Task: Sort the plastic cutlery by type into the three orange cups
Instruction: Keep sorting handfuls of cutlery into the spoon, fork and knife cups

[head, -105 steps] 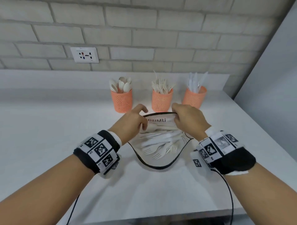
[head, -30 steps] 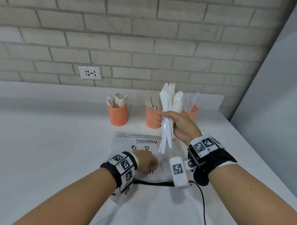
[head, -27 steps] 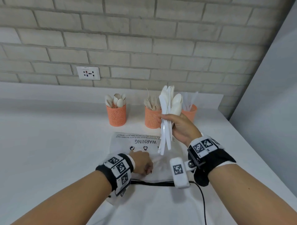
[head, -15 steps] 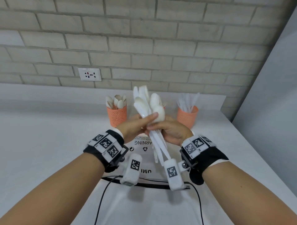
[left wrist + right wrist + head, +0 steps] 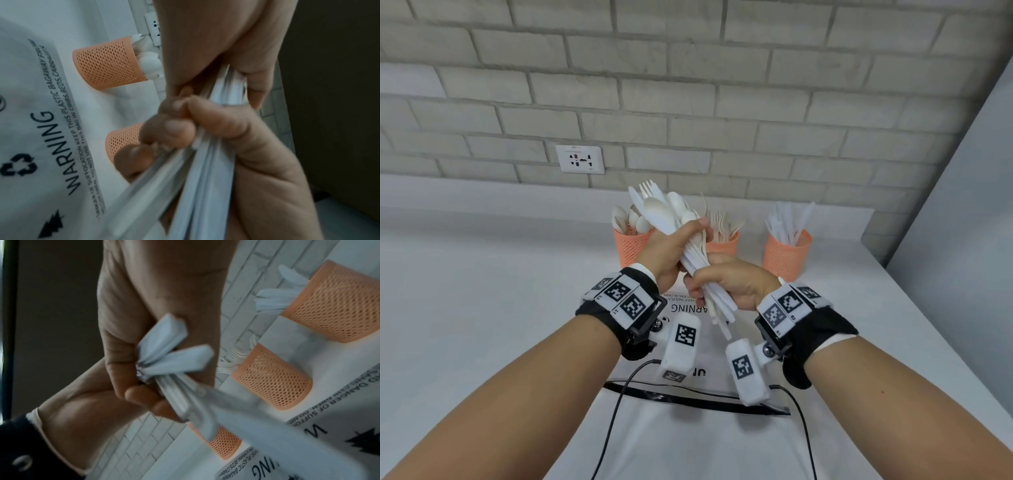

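Both hands hold one mixed bundle of white plastic cutlery (image 5: pixel 664 212) above the table. My left hand (image 5: pixel 693 236) grips it just under the spoon and fork heads. My right hand (image 5: pixel 702 287) grips the handles lower down, and the handle ends (image 5: pixel 174 356) stick out past it. The bundle leans up and to the left. Behind it stand three orange mesh cups: the spoon cup (image 5: pixel 631 248) on the left, the fork cup (image 5: pixel 722 245) partly hidden by my hands, and the knife cup (image 5: pixel 786 253) on the right. In the left wrist view the handles (image 5: pixel 205 178) run between both fists.
A flat plastic bag (image 5: pixel 688 346) printed WARNING lies on the white table (image 5: pixel 482 308) under my hands. Black cables trail from the wrist bands. A brick wall with a socket (image 5: pixel 580 159) is behind the cups. A grey wall (image 5: pixel 962 240) bounds the right.
My right hand lifted the bundle off the bag while my left pressed the bag. My left hand then rose and now grips the bundle's upper part, which has tilted left.
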Demonstrator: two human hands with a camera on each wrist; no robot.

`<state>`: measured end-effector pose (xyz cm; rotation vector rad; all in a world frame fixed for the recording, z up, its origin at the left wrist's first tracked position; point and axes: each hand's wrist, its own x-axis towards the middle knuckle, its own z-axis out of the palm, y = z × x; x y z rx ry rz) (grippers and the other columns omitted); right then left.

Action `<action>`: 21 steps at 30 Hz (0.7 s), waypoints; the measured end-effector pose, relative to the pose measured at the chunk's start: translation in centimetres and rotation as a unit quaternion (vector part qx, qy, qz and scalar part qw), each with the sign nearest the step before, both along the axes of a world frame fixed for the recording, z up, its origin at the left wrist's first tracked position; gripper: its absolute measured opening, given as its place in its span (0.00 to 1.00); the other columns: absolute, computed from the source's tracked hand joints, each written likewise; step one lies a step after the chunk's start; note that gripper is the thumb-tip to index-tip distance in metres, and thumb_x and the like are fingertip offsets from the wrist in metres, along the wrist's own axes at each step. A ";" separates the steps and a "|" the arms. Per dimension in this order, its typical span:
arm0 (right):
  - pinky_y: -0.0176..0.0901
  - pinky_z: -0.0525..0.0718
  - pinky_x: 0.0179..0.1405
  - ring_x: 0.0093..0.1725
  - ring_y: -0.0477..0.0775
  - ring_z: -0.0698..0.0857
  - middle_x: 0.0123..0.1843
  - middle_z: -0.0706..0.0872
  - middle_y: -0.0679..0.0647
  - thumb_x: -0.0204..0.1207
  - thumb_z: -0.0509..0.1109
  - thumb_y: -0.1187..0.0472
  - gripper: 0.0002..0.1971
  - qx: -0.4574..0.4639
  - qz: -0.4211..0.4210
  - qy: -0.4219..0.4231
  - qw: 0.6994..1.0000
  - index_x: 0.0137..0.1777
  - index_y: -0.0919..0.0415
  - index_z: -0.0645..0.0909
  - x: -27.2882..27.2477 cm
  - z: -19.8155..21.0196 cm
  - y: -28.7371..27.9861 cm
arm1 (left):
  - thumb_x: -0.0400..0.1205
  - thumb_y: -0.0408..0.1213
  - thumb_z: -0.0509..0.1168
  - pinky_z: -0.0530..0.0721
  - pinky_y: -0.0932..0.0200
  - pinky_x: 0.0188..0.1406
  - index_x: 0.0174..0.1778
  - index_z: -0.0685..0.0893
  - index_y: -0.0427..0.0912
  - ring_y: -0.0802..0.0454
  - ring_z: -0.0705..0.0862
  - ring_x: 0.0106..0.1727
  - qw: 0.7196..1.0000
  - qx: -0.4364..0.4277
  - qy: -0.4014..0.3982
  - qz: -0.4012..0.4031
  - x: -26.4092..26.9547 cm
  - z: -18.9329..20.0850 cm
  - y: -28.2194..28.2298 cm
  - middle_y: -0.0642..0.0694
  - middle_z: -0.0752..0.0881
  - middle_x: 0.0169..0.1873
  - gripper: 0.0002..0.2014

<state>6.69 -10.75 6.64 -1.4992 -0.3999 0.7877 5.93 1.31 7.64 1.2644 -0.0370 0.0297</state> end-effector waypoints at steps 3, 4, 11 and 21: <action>0.35 0.75 0.24 0.23 0.45 0.72 0.28 0.71 0.54 0.63 0.61 0.75 0.10 0.044 0.031 0.055 0.997 0.41 0.62 0.71 0.3 -0.1 -0.1 | 0.73 0.47 0.72 0.85 0.61 0.45 0.51 0.82 0.36 0.52 0.88 0.47 0.999 -0.019 0.008 -0.048 0.3 -0.6 0.2 0.43 0.88 0.43 0.19; 0.33 0.74 0.23 0.22 0.45 0.71 0.27 0.72 0.52 0.63 0.59 0.75 0.10 0.060 0.044 0.083 0.994 0.41 0.61 0.71 0.5 -0.1 -0.2 | 0.67 0.54 0.75 0.86 0.62 0.49 0.54 0.83 0.34 0.52 0.88 0.52 0.997 -0.015 0.018 -0.077 0.2 -0.8 0.3 0.41 0.89 0.48 0.28; 0.31 0.75 0.22 0.22 0.43 0.75 0.25 0.76 0.50 0.65 0.56 0.74 0.09 0.089 0.086 0.140 0.982 0.40 0.62 0.72 0.9 -0.7 -0.3 | 0.73 0.38 0.70 0.80 0.53 0.61 0.45 0.88 0.43 0.47 0.84 0.55 0.987 -0.060 0.068 -0.133 0.1 -1.9 0.1 0.48 0.90 0.36 0.07; 0.53 0.85 0.46 0.41 0.50 0.80 0.41 0.77 0.47 0.70 0.76 0.64 0.14 -0.105 -0.192 -0.370 0.903 0.50 0.52 0.76 2.0 -1.5 -0.7 | 0.79 0.28 0.66 0.89 0.57 0.33 0.39 0.80 0.35 0.52 0.88 0.33 0.989 -0.133 0.061 0.011 3.1 -1.5 1.5 0.43 0.86 0.29 0.03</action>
